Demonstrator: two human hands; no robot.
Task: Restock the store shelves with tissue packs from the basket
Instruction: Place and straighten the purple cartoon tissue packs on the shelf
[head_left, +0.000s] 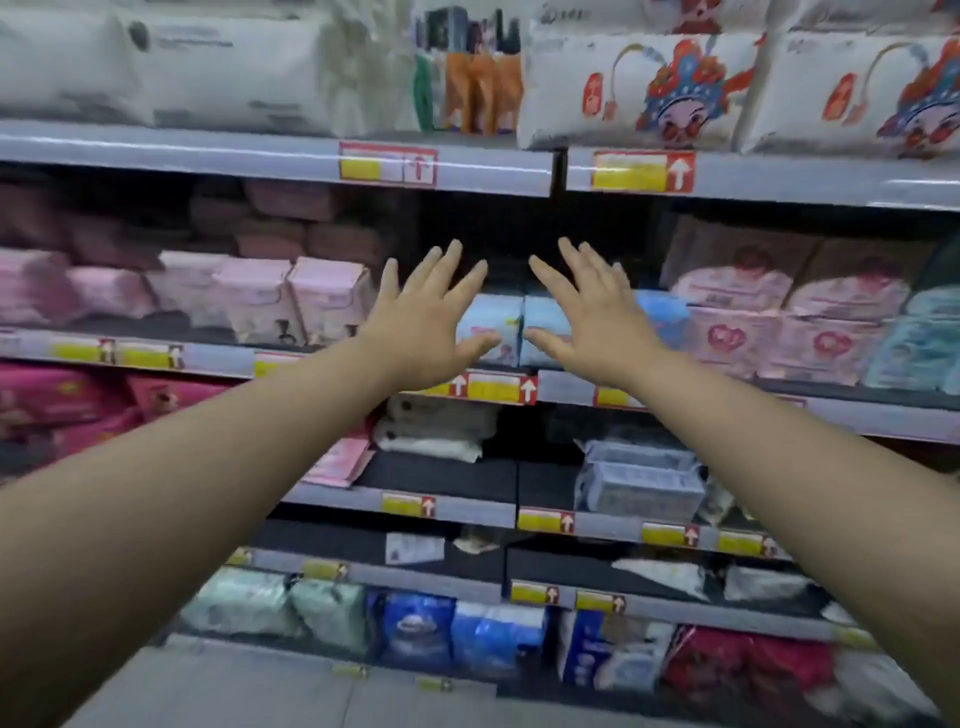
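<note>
Two bare hands are reaching forward, both released: the left hand (431, 317) and right hand (587, 312) are spreading straight fingers and grasping nothing. Pale blue tissue packs (493, 322) are sitting behind the shelf rail (566, 387), between the two thumbs; whether the thumbs are touching them is unclear. Pink packs (327, 296) are standing at nine o'clock of the left hand. Squaring the blue packs is probably calling for even pressure from both palms, keeping the fronts flush with the rail. No basket is showing.

Soft blur throughout; dim shelf recesses; wide-angle bending at the edges.
</note>
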